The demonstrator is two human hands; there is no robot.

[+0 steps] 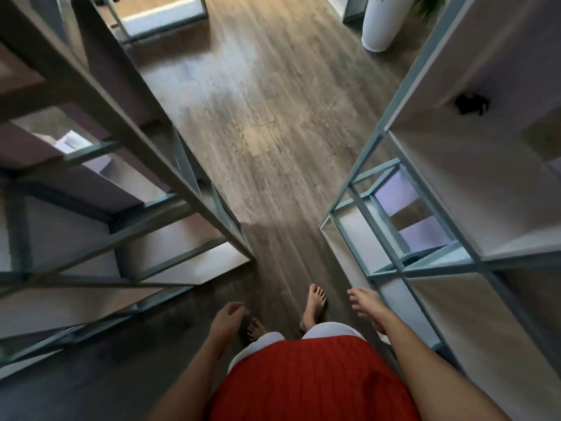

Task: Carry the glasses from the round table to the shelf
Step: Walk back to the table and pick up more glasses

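A tall left shelf (188, 265) with a grey metal frame fills the side from 7 to 11 o'clock. It has pale boards. The left hand (226, 319) hangs low at 7 o'clock, beside that shelf but not touching it. Its fingers are softly bent and nothing is in them.

A wooden floor (267, 117) runs up the middle toward 12 o'clock. Two bare feet (315, 305) stand on it, just above a red skirt (312, 381) at 6 o'clock.

The right hand (365, 303) is at 5 o'clock with its fingers spread out straight, and it holds nothing. The two hands are well apart, one on each side of the skirt.

A white pot (384, 22) stands on the floor at 1 o'clock. The right shelf (473, 183) fills 2 to 5 o'clock, with white boards and a blue-grey frame. A small dark thing (470, 104) lies on it, too blurry to name.

I cannot tell where the glasses are.
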